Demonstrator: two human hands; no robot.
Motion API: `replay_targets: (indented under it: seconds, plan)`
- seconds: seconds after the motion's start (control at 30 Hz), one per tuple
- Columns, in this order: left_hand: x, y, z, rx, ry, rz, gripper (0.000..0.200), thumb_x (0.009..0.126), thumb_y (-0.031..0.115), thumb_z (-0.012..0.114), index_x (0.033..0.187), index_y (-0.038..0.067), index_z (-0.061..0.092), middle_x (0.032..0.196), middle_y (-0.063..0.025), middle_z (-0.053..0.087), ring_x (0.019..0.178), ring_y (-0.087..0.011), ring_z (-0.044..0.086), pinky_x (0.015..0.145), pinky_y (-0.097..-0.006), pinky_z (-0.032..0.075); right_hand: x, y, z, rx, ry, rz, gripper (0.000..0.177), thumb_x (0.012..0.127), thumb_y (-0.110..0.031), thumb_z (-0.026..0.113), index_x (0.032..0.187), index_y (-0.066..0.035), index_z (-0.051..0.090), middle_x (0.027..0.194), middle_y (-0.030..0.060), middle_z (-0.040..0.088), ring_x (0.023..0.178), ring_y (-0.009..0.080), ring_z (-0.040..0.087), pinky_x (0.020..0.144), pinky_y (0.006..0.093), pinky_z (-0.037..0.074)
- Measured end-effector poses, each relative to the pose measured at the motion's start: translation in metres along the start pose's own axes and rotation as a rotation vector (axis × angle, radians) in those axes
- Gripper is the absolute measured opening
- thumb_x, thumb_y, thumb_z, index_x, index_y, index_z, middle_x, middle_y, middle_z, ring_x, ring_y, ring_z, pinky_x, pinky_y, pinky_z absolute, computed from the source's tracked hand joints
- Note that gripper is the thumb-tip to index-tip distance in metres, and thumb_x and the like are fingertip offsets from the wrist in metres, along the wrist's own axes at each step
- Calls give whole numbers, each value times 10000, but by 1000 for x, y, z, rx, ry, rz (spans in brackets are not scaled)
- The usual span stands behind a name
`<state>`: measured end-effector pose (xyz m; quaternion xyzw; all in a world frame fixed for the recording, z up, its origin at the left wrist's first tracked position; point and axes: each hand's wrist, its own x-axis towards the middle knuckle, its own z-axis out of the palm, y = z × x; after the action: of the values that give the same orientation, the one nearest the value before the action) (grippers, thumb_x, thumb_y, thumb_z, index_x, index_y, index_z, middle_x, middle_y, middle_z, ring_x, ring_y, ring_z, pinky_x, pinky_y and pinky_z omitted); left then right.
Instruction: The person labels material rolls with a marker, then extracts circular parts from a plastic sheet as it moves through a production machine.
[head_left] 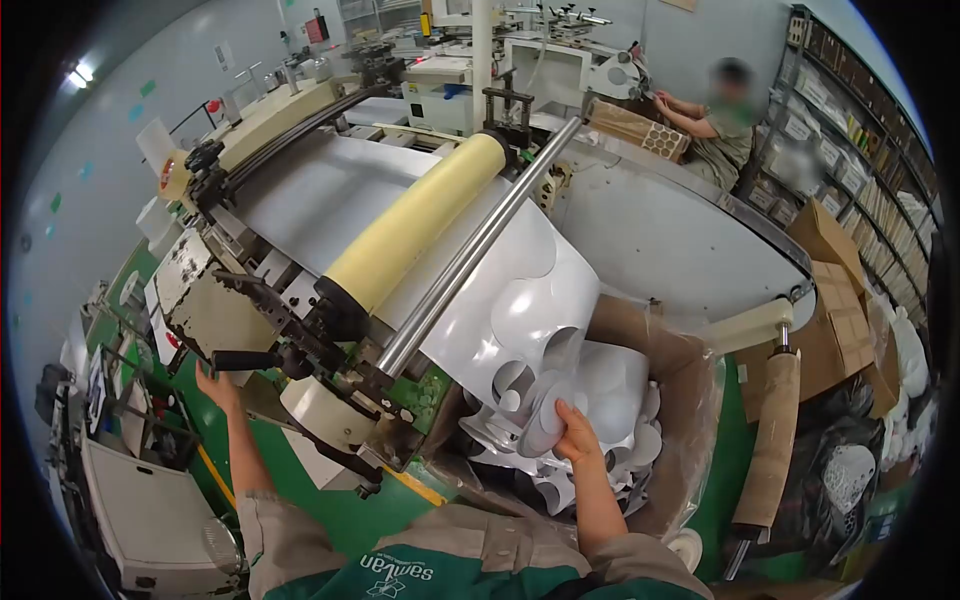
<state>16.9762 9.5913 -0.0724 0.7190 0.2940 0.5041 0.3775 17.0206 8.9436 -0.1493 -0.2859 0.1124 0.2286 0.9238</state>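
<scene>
My right hand (575,436) is closed on the edge of a few white round discs (541,420), held over a cardboard box (690,420). Beside them a white sheet with round holes (540,300) runs down off the machine into that box. My left hand (217,388) is at the machine's near left side, fingers stretched out, just left of a black handle (248,360). Above the sheet lie a yellow roller (415,225) and a thin steel bar (480,250).
Perforated white scrap (635,450) fills the plastic-lined box. To the right stand a brown roll on a shaft (770,440) and an open carton (830,320). A person (725,125) works at the far end by a box of round items (640,130). Loaded shelves (850,130) line the right wall.
</scene>
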Motion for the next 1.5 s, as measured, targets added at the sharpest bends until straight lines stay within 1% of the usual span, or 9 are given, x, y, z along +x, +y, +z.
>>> replay_targets:
  seconds: [0.33,0.63,0.77,0.87,0.97,1.0,1.1,1.3,1.5]
  plan:
    - [5,3,-2,-189,-8,-2,569,820,50,574,1313,14,292,1255,-146,438,1101,-231,473,904,-305,379,12,22,2,102,8,83,389,832,-213,632,1157,-51,494,1066,70,586,979,214,581,868,387,480]
    - [2,22,-19,66,-58,2,510,806,193,650,1196,38,361,833,-37,519,739,-91,457,659,-230,379,-7,15,-2,179,102,13,315,830,-216,633,1090,-60,549,1033,65,605,948,205,594,859,371,486]
    - [6,4,-11,-286,105,3,459,817,214,648,1156,16,407,796,-22,485,713,-87,441,649,-230,372,-23,1,2,150,119,-2,326,832,-221,632,1092,-45,544,1019,55,605,944,192,590,856,357,485]
    - [-32,41,-35,-50,257,86,296,862,222,584,1035,6,478,746,-23,493,660,-85,435,601,-224,366,-36,-12,12,101,100,-46,328,839,-214,624,1095,-31,535,1012,52,603,939,182,587,845,347,487]
    - [-192,174,-39,-31,-199,223,320,922,278,456,697,51,469,674,-44,534,514,-90,415,474,-220,340,-47,-19,16,84,104,-45,422,823,-169,644,1176,-12,472,1100,81,561,998,183,555,882,322,459]
    - [-247,185,-31,-228,-453,-15,288,909,249,477,717,37,509,685,-50,541,519,-94,449,464,-248,368,-48,-18,13,69,98,-52,419,823,-171,644,1171,-8,476,1094,80,564,997,181,555,876,320,461]
    - [-353,255,29,-474,-1224,-405,441,904,292,483,1201,-33,454,1079,-157,569,997,-230,569,885,-351,434,-44,-19,10,16,65,-58,414,817,-177,652,1147,19,496,1053,83,586,966,174,570,833,310,474]
    - [-408,256,155,-786,-961,-903,290,882,194,559,1102,14,501,1041,-86,583,952,-198,583,817,-340,476,-63,-36,6,-412,162,-129,444,776,-164,689,1125,57,526,1042,107,600,930,185,583,805,318,474]
    - [-407,250,151,-792,-983,-874,177,858,167,601,990,61,546,943,-32,608,828,-147,605,726,-301,497,-73,-70,15,-429,117,-241,431,770,-179,696,1106,46,547,1015,102,610,906,175,584,770,303,478]
